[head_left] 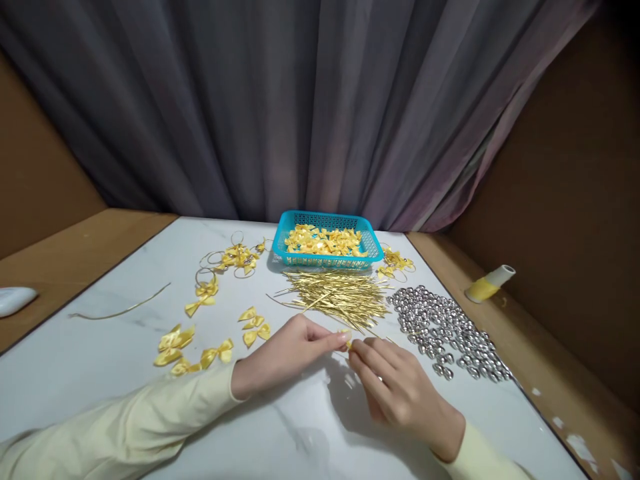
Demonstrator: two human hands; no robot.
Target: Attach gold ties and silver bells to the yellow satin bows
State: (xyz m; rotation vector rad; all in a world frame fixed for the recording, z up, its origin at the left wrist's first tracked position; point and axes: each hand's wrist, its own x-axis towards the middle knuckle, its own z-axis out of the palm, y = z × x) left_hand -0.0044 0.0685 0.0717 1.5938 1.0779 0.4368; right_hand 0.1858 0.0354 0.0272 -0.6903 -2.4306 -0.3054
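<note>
- Pinching w/ both hands: L hand [285,353] and R hand [395,387] meet fingertip to fingertip at bench [75,347] centre, both closed on 1 small yellow piece [349,343]; too small to tell if it's a bow.
- Piece sits just above the bench, near the front edge of the tie pile [340,297]: gold ties, too many to count, 1 heap.
- 1 teal basket [325,217] behind the ties, full of yellow bows, uncountable.
- Bells [445,327]: 1 silver spread right of the ties, dozens, near R hand.
- Loose bows [217,352] left of L hand: approx. 7, lying apart.
- 2 clusters of bows w/ gold loops: left cluster [237,257] beside the basket, right cluster [395,260] at its other side.
- 1 gold strand [120,308] far left, alone.
- 1 yellow spool [487,283] lying on the wood edge, right.
- 1 white object [15,300] at left edge, partly cut off.
- 2 pale yellow sleeves, 1 per arm.
</note>
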